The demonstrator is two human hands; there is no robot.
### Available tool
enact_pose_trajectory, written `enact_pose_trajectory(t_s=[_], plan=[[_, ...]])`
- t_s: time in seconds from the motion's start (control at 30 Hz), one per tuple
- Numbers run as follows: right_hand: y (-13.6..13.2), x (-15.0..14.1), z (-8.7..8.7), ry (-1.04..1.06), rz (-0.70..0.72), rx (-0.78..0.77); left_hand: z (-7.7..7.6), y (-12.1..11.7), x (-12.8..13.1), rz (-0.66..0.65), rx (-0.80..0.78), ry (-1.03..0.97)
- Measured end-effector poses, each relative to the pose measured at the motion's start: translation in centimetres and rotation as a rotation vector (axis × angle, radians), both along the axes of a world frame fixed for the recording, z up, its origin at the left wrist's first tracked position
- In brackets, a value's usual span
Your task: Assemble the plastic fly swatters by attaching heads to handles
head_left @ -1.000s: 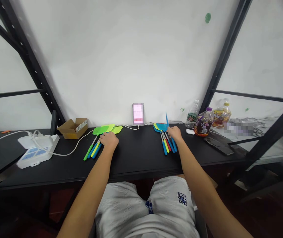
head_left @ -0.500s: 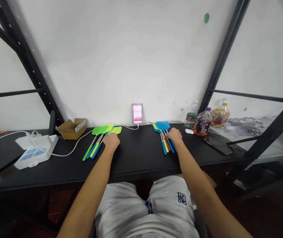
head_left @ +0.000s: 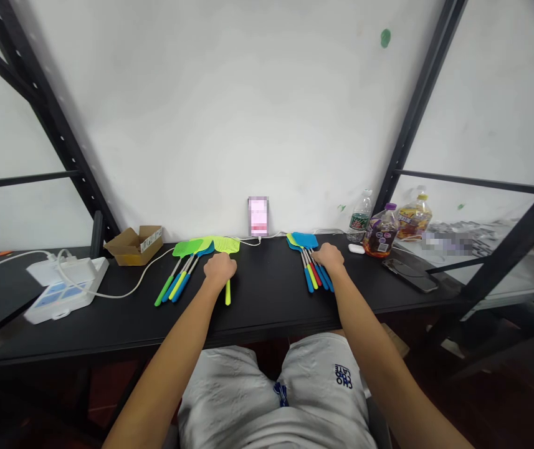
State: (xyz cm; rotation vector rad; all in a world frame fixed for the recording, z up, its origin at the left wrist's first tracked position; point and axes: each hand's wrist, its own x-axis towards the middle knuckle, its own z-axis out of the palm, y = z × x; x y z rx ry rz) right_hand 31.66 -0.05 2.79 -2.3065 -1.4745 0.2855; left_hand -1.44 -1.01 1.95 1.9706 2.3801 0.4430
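Note:
My left hand [head_left: 220, 268] is closed around the shaft of a yellow-green fly swatter [head_left: 227, 244]; its yellow handle sticks out below the fist. Just to the left lies a fan of fly swatters with green, blue and yellow handles, a green one [head_left: 173, 271] outermost. On the right, my right hand [head_left: 329, 257] is closed at the shaft of a blue-handled fly swatter, the grip partly hidden by the fingers. It is at the right edge of a second fan, where a blue swatter head [head_left: 305, 240] lies on top and a red handle [head_left: 316, 276] shows among blue and yellow ones.
A lit phone [head_left: 258, 216] leans on the wall, its cable running along the black table [head_left: 267, 299]. At left are an open cardboard box [head_left: 131, 246] and a white power strip [head_left: 68, 290]. Bottles [head_left: 382, 231], an earbud case [head_left: 356, 249] and a dark phone [head_left: 409, 275] stand or lie right.
My left hand has moved right, drawing the yellow-green fly swatter away from the left fan and turning it more upright. My right hand has shifted very slightly left.

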Motion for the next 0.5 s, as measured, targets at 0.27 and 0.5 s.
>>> enact_pose_trajectory(t_s=[0.27,0.5], plan=[[0.1,0.0,-0.1,-0.003,-0.023,0.010,0.6,-0.7,0.4,0.059,-0.009,-0.063],[-0.4,-0.8,0.0,-0.005,-0.009,0.196,1.0,-1.0,0.3,0.098,0.044,-0.089]])
